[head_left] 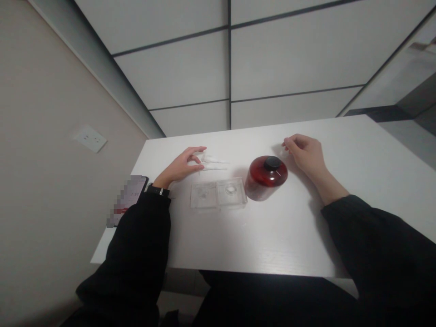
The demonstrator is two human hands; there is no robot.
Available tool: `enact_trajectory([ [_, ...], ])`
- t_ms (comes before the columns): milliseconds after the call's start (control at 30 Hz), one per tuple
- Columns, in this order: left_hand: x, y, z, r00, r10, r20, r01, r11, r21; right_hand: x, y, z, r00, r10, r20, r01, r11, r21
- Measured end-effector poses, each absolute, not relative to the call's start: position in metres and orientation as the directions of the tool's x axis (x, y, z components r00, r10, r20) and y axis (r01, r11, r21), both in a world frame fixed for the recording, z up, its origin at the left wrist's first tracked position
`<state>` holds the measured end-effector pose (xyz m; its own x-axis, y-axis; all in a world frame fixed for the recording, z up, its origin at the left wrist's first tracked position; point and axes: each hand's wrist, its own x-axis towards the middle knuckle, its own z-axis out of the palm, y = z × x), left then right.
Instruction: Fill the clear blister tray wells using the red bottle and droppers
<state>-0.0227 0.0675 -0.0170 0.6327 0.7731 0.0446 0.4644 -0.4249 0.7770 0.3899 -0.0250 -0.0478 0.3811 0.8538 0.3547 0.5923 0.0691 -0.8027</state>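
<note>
My left hand (184, 166) rests at the left of the table with its thumb and fingers spread apart. Its fingertips are right beside two slim white pieces with thin tips (215, 165), which lie side by side; whether it touches them is unclear. Nearer to me sits a clear box with two square compartments (218, 194), a round clear shape in the right one. A dark red bottle with a black cap (266, 178) stands upright just right of the box. Behind and right of the bottle, my right hand (305, 152) is closed in a pinch, with something small and pale at its fingertips.
A phone (131, 200) lies at the left edge of the white table (272, 240), by my left forearm. The wall with a power socket (91, 138) borders the left side. White panels with dark seams (190, 77) rise behind the table.
</note>
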Motion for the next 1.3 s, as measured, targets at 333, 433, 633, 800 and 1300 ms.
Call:
enact_trajectory([
  [333,-0.020,0.068,-0.019,0.625,0.778,0.056,0.462,-0.427,0.778,0.392,-0.024,-0.050,0.373,0.855,0.359,0.593,0.077,-0.801],
  [433,-0.020,0.068,-0.019,0.620,0.782,0.059,0.466,-0.428,0.774,0.392,-0.024,-0.051,0.373,0.854,0.362,0.595,0.079,-0.800],
  [633,-0.018,0.066,-0.017,0.604,0.794,0.067,0.469,-0.422,0.775,0.391,-0.024,-0.051,0.381,0.851,0.362,0.590,0.077,-0.803],
  [800,-0.016,0.063,-0.010,0.545,0.829,0.125,0.465,-0.423,0.778,0.391,-0.025,-0.050,0.379,0.851,0.363,0.591,0.079,-0.803],
  [1300,0.018,0.019,0.030,0.838,0.540,0.081,0.215,-0.462,0.860,0.391,-0.024,-0.049,0.379,0.847,0.373,0.575,0.100,-0.812],
])
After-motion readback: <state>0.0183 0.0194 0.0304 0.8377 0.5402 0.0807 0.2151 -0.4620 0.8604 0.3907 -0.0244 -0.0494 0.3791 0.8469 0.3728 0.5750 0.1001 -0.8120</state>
